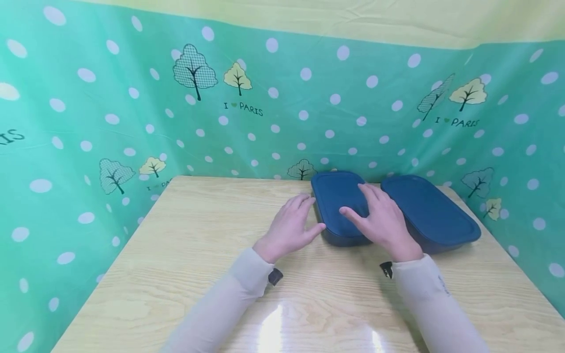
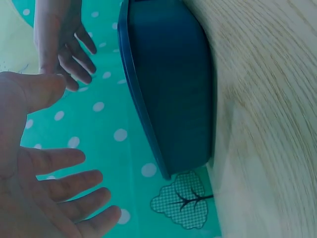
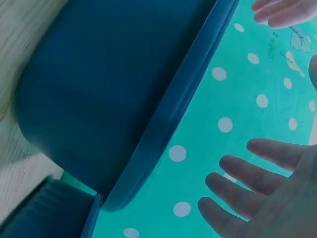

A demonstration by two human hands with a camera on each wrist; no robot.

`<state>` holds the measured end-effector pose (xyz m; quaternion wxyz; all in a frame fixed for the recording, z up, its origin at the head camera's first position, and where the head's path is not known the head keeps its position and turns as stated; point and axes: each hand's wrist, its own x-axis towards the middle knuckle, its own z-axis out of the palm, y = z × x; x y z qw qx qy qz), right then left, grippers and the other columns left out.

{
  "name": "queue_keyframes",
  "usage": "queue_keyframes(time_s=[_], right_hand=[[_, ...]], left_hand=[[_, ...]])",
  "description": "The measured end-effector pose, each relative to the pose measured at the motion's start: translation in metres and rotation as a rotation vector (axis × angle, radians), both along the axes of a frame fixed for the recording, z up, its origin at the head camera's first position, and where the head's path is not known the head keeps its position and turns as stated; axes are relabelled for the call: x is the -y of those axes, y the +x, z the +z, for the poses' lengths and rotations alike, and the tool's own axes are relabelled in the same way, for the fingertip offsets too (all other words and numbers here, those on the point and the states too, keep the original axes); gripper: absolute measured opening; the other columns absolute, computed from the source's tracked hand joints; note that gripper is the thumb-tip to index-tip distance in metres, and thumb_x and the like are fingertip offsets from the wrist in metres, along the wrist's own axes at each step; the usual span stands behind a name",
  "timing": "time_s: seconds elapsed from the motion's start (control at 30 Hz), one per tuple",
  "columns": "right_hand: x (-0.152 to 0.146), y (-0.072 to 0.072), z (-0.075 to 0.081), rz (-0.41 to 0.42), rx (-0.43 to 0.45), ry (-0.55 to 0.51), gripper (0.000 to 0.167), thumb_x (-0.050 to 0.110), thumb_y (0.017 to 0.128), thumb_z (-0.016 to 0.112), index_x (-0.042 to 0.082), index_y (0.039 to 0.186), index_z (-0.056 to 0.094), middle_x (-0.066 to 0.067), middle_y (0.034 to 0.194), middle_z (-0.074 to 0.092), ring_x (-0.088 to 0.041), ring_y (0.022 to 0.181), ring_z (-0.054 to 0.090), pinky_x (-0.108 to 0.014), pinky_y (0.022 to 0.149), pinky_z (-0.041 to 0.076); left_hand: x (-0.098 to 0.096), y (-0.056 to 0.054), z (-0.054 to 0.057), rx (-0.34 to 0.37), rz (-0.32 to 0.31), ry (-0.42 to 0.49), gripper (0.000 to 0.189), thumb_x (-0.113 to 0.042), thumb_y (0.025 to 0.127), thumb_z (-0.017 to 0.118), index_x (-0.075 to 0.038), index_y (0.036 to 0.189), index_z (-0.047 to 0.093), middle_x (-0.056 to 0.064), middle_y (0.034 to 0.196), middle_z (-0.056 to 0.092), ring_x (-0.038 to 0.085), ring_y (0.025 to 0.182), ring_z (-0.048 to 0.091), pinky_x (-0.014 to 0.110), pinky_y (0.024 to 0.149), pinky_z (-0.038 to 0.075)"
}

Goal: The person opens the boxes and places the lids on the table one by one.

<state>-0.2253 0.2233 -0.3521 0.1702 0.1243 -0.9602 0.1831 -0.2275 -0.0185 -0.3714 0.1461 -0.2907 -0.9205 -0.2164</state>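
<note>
Two dark blue lidded boxes stand side by side at the back right of the table. My left hand (image 1: 289, 225) is beside the left side of the left box (image 1: 340, 201), fingers spread. In the left wrist view that hand (image 2: 54, 183) shows a gap between its fingers and the box wall (image 2: 168, 89). My right hand (image 1: 384, 218) hovers over the right part of the same box's lid, thumb out and fingers extended. Seen from the right wrist, its fingers (image 3: 247, 188) are apart from the box. The right box (image 1: 430, 211) has its lid on. Neither hand holds anything.
The light wood table (image 1: 198, 235) extends left and in front of the boxes. A green dotted curtain (image 1: 247, 132) with printed trees hangs right behind the table's back edge and along both sides. The two boxes stand with a narrow gap between them.
</note>
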Motion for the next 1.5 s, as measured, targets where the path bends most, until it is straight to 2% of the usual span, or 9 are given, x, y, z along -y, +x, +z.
queue_keyframes(time_s=[0.5, 0.67, 0.93, 1.2, 1.5], right_hand=[[-0.013, -0.009, -0.004, -0.048, 0.071, -0.027, 0.090, 0.071, 0.084, 0.048, 0.008, 0.146, 0.035, -0.022, 0.145, 0.037, -0.044, 0.128, 0.036, -0.067, 0.096, 0.032], [-0.018, -0.013, -0.005, -0.052, 0.083, -0.033, 0.087, 0.070, 0.085, 0.047, 0.007, 0.145, 0.037, -0.022, 0.143, 0.039, -0.044, 0.127, 0.037, -0.066, 0.095, 0.033], [-0.025, -0.015, -0.004, -0.078, 0.120, -0.050, 0.082, 0.065, 0.088, 0.048, 0.004, 0.143, 0.040, -0.023, 0.143, 0.039, -0.043, 0.127, 0.037, -0.065, 0.097, 0.033], [-0.030, -0.016, -0.004, -0.101, 0.169, -0.044, 0.083, 0.063, 0.089, 0.047, 0.000, 0.143, 0.038, -0.027, 0.139, 0.040, -0.045, 0.122, 0.041, -0.066, 0.092, 0.037], [-0.035, -0.020, -0.007, -0.114, 0.222, -0.045, 0.083, 0.063, 0.091, 0.044, -0.001, 0.143, 0.037, -0.028, 0.139, 0.039, -0.047, 0.123, 0.040, -0.066, 0.093, 0.035]], left_hand=[[-0.018, -0.006, -0.006, 0.100, 0.056, 0.069, 0.065, -0.046, 0.090, 0.060, -0.002, 0.136, 0.048, 0.013, 0.136, 0.049, 0.026, 0.123, 0.047, 0.038, 0.102, 0.041], [-0.026, -0.006, -0.010, 0.132, 0.074, 0.061, 0.064, -0.046, 0.091, 0.058, -0.002, 0.136, 0.048, 0.011, 0.131, 0.052, 0.024, 0.119, 0.050, 0.037, 0.098, 0.044], [-0.037, -0.009, -0.012, 0.175, 0.090, 0.095, 0.063, -0.046, 0.091, 0.056, -0.001, 0.134, 0.049, 0.011, 0.127, 0.053, 0.023, 0.116, 0.051, 0.036, 0.096, 0.045], [-0.046, -0.012, -0.011, 0.249, 0.135, 0.136, 0.065, -0.048, 0.091, 0.056, -0.001, 0.135, 0.048, 0.012, 0.128, 0.053, 0.024, 0.115, 0.053, 0.037, 0.095, 0.045], [-0.051, -0.018, -0.013, 0.302, 0.209, 0.234, 0.065, -0.044, 0.089, 0.060, 0.002, 0.133, 0.050, 0.014, 0.123, 0.053, 0.025, 0.108, 0.055, 0.037, 0.092, 0.047]])
